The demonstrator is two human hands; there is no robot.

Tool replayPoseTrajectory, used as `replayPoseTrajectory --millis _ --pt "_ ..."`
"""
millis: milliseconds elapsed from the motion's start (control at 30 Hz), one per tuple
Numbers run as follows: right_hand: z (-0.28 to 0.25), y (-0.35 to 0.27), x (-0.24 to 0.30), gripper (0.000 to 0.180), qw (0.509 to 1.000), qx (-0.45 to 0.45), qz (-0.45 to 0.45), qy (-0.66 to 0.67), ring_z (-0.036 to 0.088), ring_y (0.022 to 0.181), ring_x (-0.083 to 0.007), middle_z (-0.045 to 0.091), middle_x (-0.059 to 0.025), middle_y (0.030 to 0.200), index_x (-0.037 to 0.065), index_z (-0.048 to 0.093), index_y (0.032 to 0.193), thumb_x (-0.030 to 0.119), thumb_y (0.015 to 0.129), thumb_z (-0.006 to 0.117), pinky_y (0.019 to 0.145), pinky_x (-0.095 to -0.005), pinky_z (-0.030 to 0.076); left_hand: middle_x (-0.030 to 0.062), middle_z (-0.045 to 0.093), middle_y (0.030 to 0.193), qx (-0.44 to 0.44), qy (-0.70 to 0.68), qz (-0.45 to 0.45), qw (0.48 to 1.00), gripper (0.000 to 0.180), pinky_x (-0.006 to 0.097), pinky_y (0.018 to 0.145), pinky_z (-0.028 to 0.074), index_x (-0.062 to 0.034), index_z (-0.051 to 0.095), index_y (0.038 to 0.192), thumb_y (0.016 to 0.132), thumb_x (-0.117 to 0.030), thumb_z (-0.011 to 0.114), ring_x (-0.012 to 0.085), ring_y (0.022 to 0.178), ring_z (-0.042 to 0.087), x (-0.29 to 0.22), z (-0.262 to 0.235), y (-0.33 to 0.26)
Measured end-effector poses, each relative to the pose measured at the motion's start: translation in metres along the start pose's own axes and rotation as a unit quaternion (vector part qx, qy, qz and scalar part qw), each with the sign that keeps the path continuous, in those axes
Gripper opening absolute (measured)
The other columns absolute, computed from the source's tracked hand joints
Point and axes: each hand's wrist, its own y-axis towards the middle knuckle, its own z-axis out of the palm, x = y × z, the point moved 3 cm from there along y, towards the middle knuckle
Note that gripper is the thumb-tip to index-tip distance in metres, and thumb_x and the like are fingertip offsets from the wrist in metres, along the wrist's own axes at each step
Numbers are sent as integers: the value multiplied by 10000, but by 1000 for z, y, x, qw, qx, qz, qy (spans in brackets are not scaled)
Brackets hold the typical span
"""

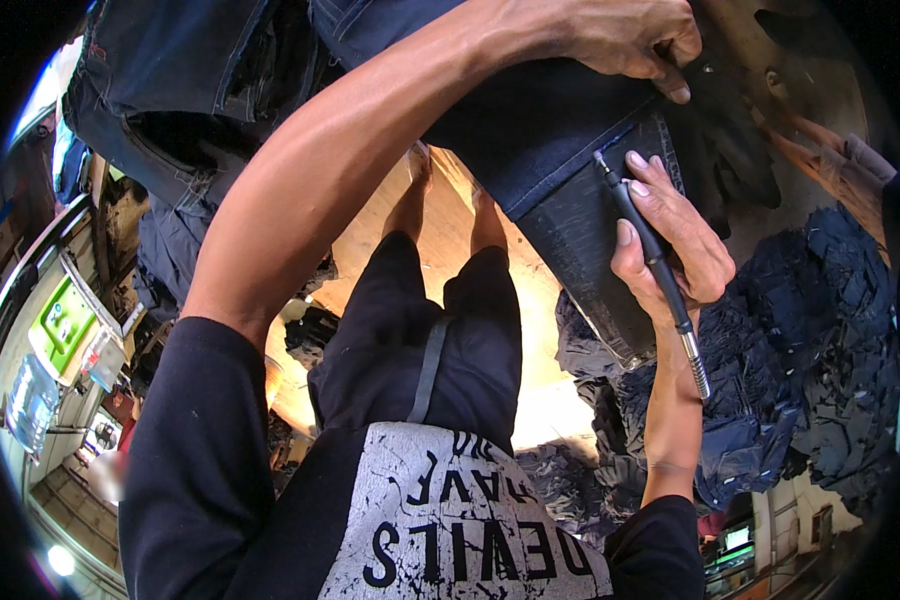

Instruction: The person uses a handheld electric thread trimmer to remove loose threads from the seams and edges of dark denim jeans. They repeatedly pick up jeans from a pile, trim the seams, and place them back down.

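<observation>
My left hand (630, 40) reaches across the top of the view and presses down on a dark blue denim trouser leg (540, 140) near its hem. My right hand (670, 235) grips a slim black rotary hand tool (650, 245) like a pen. The tool's tip touches the denim close to the hem edge, and a metal flexible shaft (697, 365) runs from its rear past my wrist. The denim lies stretched over a dark worn board (590, 260) that slants down toward me.
More denim garments (170, 110) hang or lie at the upper left. A heap of dark blue denim pieces (820, 330) is piled at the right. My legs and bare feet stand on a wooden floor (450, 230) below. A green machine (60, 325) sits at the far left.
</observation>
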Motion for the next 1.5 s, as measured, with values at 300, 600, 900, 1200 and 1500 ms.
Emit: replayPoseTrajectory --millis 300,600,900,1200,1500 --pt "3 -2 1 238 999 23 -23 28 786 1121 -358 818 -204 1039 -40 815 1021 41 798 822 1055 -516 599 215 728 784 100 92 -158 978 290 502 666 555 -22 768 860 845 -293 871 411 764 741 -34 -8 20" --pt "3 -2 2 244 997 54 -39 42 787 1117 -359 818 -194 1040 -34 820 1035 63 811 824 1049 -505 607 209 725 770 6 -10 -4 1000 281 494 651 544 -18 769 855 844 -278 874 401 739 736 -1 -1 0" --pt "1 -2 1 242 997 41 -38 52 789 1112 -359 813 -207 1046 -43 812 1034 62 815 807 1036 -500 614 211 723 770 11 -4 -8 1000 277 498 651 546 -24 769 855 851 -280 873 400 749 739 -11 -5 2" --pt "3 -4 -2 253 999 25 -21 25 788 1116 -352 816 -212 1064 -33 821 1037 68 805 817 1042 -505 609 212 725 770 4 -8 3 1000 273 498 655 551 -23 770 850 844 -275 875 407 742 736 -6 -1 3" --pt "1 -3 -2 275 1000 -7 -4 -9 782 1133 -354 815 -204 1104 -21 811 1097 60 834 797 1056 -515 593 218 722 772 13 -15 -15 1000 275 502 660 553 -21 769 852 835 -272 877 414 747 734 -5 0 1"
